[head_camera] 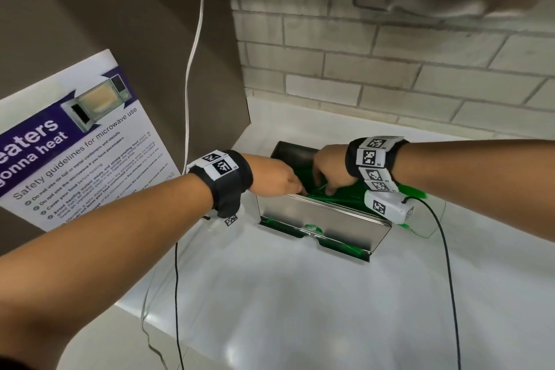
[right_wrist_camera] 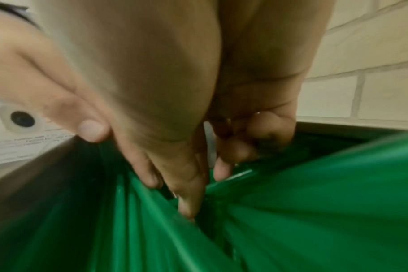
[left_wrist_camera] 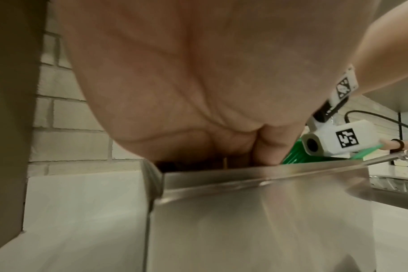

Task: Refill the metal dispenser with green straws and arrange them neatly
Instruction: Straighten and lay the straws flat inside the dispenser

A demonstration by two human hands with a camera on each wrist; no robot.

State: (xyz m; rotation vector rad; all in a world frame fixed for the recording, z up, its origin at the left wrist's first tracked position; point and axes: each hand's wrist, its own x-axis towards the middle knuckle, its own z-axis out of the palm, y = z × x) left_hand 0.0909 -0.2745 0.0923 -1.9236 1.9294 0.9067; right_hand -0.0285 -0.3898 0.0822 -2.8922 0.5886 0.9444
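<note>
Green straws (right_wrist_camera: 314, 202) lie heaped inside the open metal dispenser (head_camera: 324, 216) on the white surface (head_camera: 270, 294). The right hand (head_camera: 330, 168) digs its fingers (right_wrist_camera: 189, 202) among them, whether grasping cannot be told. The left hand (head_camera: 276, 179) has released fingers (right_wrist_camera: 149, 176) touching straws.

Dispenser (head_camera: 324, 216) x1, L hand (head_camera: 276, 179) x1, R hand (head_camera: 330, 165) x1, straws (right_wrist_camera: 314, 202): uncountable.

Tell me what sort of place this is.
Probably a shared pantry or cafeteria self-service corner: a microwave safety poster shows beside a white counter, a metal dispenser of green straws stands on it, and a pale brick wall runs behind.
</note>
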